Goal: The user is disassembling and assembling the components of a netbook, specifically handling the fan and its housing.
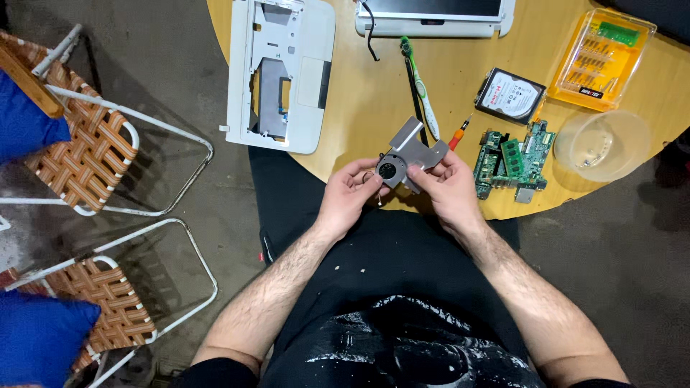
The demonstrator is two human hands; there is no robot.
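Note:
Both hands hold a small grey metal cooling fan assembly [407, 152] with a round black fan and a bent metal plate, just over the near edge of the round wooden table [374, 100]. My left hand [350, 192] grips its lower left side by the fan. My right hand [447, 185] pinches its right side. A thin wire hangs from the part between the hands.
On the table lie a white laptop bottom case [280, 72], a white screen panel [435, 18], a green-white toothbrush [420, 86], an orange screwdriver [458, 134], a hard drive [509, 94], a green circuit board [514, 159], an orange bit case [602, 57] and a clear bowl [602, 144]. Two woven chairs [86, 151] stand left.

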